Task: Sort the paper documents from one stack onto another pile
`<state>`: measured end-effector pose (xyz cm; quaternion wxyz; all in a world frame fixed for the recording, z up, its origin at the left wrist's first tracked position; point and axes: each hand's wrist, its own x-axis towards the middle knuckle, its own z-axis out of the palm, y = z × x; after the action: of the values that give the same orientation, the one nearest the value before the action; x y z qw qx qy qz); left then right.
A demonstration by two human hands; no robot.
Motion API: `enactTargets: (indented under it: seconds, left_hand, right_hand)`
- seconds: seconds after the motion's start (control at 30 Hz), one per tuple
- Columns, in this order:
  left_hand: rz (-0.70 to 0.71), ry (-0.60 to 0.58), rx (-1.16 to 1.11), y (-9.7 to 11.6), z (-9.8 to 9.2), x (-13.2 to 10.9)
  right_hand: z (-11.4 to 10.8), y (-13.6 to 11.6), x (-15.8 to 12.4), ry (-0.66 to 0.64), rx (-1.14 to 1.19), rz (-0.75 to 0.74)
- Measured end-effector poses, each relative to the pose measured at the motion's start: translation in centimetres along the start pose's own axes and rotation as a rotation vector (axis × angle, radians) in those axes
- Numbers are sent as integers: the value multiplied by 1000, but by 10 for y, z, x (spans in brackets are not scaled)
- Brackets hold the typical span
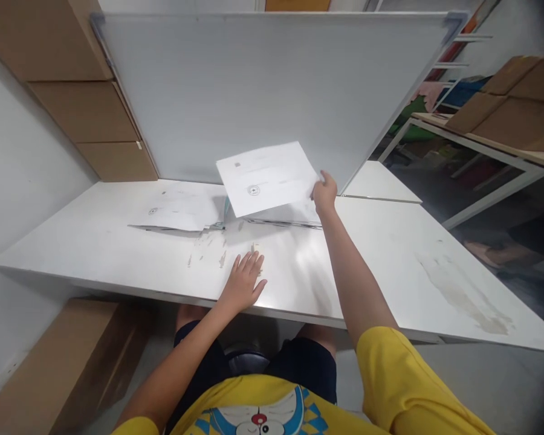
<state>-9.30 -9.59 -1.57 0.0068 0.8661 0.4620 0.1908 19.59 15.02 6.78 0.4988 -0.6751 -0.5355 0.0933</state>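
My right hand (324,192) grips the right edge of a white printed sheet (272,178) with a round emblem, raised and tilted above the table. Beneath that sheet lies a stack of papers (290,216), partly hidden by it. To the left a second paper stack (181,211) rests on the table, its top page bearing a similar round emblem. Fingers spread, my left hand (243,281) lies on the tabletop near the front edge, with nothing in it.
A whiteboard (272,84) stands upright along the back of the white table (381,266). Cardboard boxes (86,112) are piled at the left, and another box (58,368) sits on the floor. On the right, a second table (489,142) carries more boxes. A person's hand (485,254) shows there.
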Motion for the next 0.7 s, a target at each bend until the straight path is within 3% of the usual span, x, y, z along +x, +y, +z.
enactTargets:
  seconds: [0.1, 0.27, 0.5, 0.7]
  left_hand:
    - [-4, 30, 5, -4, 4, 0]
    - [12, 42, 21, -9, 9, 0]
    - [-24, 5, 10, -9, 6, 2]
    - [-44, 23, -21, -6, 6, 1]
  right_hand:
    - [-2, 27, -28, -56, -249, 199]
    - [-3, 65, -72, -52, -407, 230]
    - [4, 84, -70, -178, -398, 87]
    - [-1, 86, -70, -80, -311, 86]
